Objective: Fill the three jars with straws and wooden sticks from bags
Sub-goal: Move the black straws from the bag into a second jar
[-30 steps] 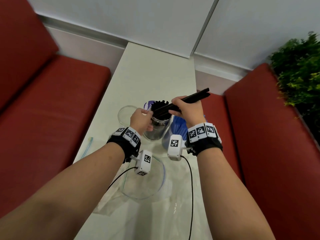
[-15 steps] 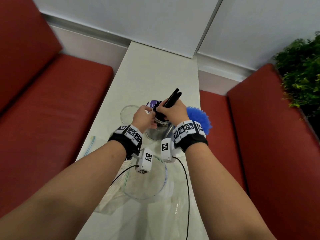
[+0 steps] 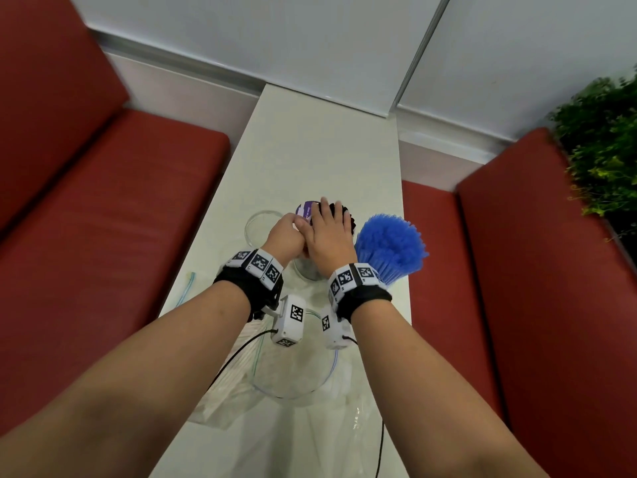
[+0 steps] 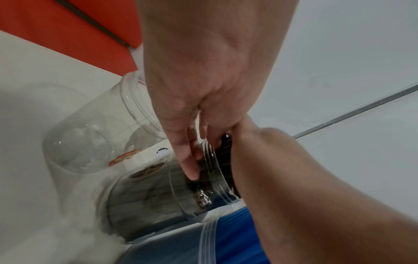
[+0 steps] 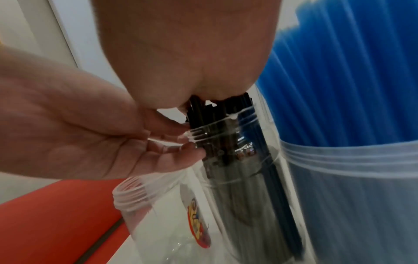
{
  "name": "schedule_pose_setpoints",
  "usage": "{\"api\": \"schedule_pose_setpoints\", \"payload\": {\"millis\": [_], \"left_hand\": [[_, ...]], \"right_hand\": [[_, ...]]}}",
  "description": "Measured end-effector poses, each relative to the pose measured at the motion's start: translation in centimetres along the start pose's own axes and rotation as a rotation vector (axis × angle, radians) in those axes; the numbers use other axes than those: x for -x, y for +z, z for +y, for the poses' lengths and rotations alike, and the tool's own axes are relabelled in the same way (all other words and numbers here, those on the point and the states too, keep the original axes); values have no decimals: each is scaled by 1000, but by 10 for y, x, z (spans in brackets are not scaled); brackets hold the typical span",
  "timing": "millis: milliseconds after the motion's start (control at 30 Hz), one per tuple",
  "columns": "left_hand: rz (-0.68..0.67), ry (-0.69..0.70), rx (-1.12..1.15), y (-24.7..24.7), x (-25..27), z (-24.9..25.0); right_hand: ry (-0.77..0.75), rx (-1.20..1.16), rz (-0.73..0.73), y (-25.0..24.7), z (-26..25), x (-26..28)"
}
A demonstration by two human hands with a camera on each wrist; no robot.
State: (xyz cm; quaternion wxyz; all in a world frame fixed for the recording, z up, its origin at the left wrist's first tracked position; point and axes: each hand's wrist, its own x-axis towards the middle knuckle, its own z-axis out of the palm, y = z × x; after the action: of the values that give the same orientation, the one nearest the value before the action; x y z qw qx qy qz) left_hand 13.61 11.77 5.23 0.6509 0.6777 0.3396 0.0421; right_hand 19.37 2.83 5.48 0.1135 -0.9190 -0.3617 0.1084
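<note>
Once tilted above, black straws (image 5: 217, 114) now seated in jar (image 5: 237, 160); right hand (image 3: 327, 236) flat pressing tops, left hand (image 3: 286, 236) gripping rim; next, empty jar (image 4: 90, 128).

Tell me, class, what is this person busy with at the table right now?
A person is filling jars with straws. The left hand grips the neck of the middle jar, while the right hand lies flat on the black straws, pressing them in. To its right a jar of blue straws is full; to its left an empty jar waits. Plastic bags lie nearer the person.
</note>
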Motion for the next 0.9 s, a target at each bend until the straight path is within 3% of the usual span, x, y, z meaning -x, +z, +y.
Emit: {"api": "schedule_pose_setpoints", "payload": {"millis": [133, 200, 267, 367, 433, 467, 533, 633, 700, 800, 900], "left_hand": [[-15, 4, 66, -3, 5, 0], [20, 10, 61, -4, 6, 0], [28, 17, -20, -9, 8, -2], [-18, 13, -235, -17, 15, -16], [-95, 35, -485, -21, 27, -32], [-138, 63, -631, -22, 33, -43], [-210, 134, -883, -21, 45, -70], [-307, 90, -1044, -14, 66, -110], [-296, 83, -1073, -12, 76, -125], [-234, 82, -1041, -10, 88, -125], [-147, 8, -790, -15, 90, -109]], "right_hand": [[-64, -60, 75, -5, -2, -2], [-65, -57, 17, -10, -6, -1], [-62, -233, -16, -17, -9, 8], [-132, -471, 323, -25, -12, 36], [-124, -460, 369, -24, -17, 60], [-104, -472, 249, -21, -22, 72], [-58, -393, -140, -4, -30, 93], [-25, -26, -610, 38, -37, 127], [14, 98, -712, 65, -39, 152], [14, 167, -694, 92, -37, 184], [19, 156, -682, 94, -39, 196]]}}
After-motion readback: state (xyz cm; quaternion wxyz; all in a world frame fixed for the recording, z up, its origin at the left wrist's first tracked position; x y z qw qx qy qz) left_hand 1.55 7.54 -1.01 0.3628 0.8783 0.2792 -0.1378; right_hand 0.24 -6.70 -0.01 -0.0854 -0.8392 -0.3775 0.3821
